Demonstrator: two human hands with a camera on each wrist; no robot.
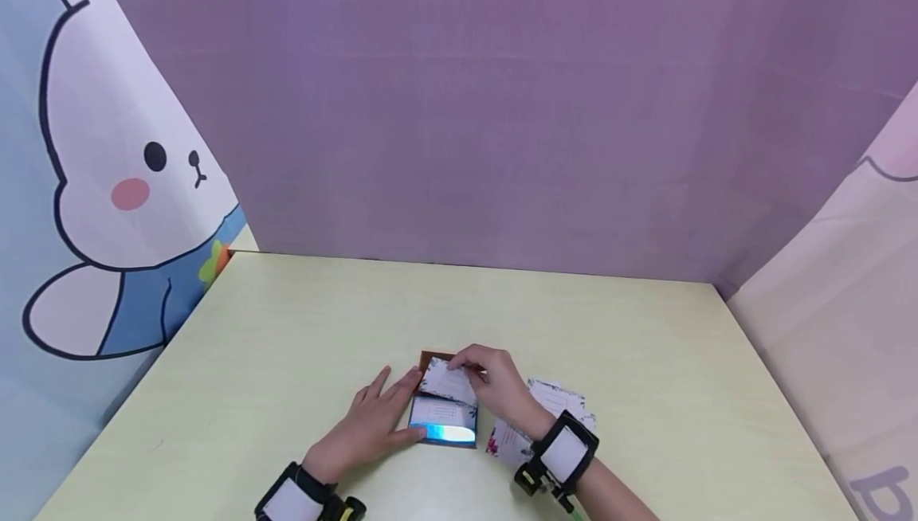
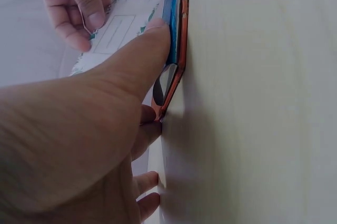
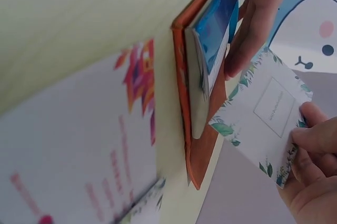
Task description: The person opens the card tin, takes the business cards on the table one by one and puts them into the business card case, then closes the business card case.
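An open card album [image 1: 446,419] with an orange-brown cover and shiny plastic sleeves lies on the pale table [image 1: 287,330]. My left hand [image 1: 387,403] lies flat beside its left edge with straight fingers. The thumb presses the blue-tinted sleeve [image 2: 174,18]. My right hand [image 1: 464,365] pinches a white card [image 1: 448,381] with a leafy border by its far corner. It holds the card tilted above the album's upper page. In the right wrist view the card [image 3: 263,116] hangs just off the album [image 3: 197,145], and my left hand's fingers [image 3: 258,18] hold the pages.
Several loose printed cards [image 1: 555,397] lie on the table under and right of my right wrist, one with a red flower print [image 3: 79,155]. A purple backdrop [image 1: 466,107] and a cartoon rabbit curtain [image 1: 107,186] close the table's far and left sides.
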